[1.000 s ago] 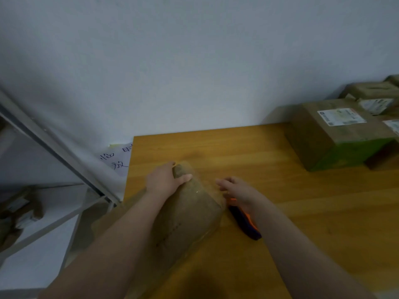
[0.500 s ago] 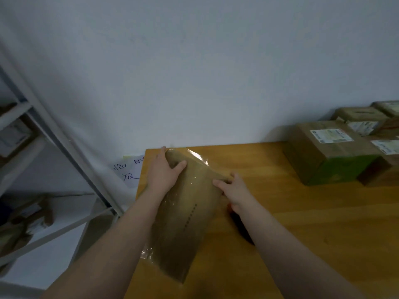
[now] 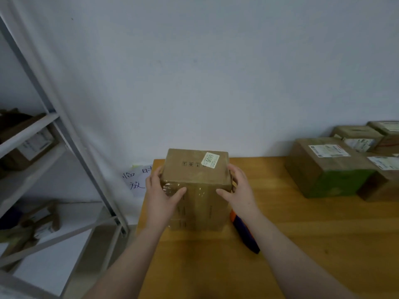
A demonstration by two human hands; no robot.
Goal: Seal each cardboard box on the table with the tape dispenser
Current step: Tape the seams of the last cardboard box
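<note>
Cardboard box (image 3: pixel 195 169) near left edge of table (image 3: pixel 302 234), left hand (image 3: pixel 162 195) and right hand (image 3: pixel 239 190) gripping its sides, tape dispenser (image 3: pixel 248 240) just right

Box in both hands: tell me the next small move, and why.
Probably release the right hand and take the dispenser, lying untouched on the table right of the box. The box stands upright, the left hand gripping it too, so it should stay steady.

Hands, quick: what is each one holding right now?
Left hand: grips the left edge of the cardboard box, thumb on its front.
Right hand: grips the same box's right edge.
</note>
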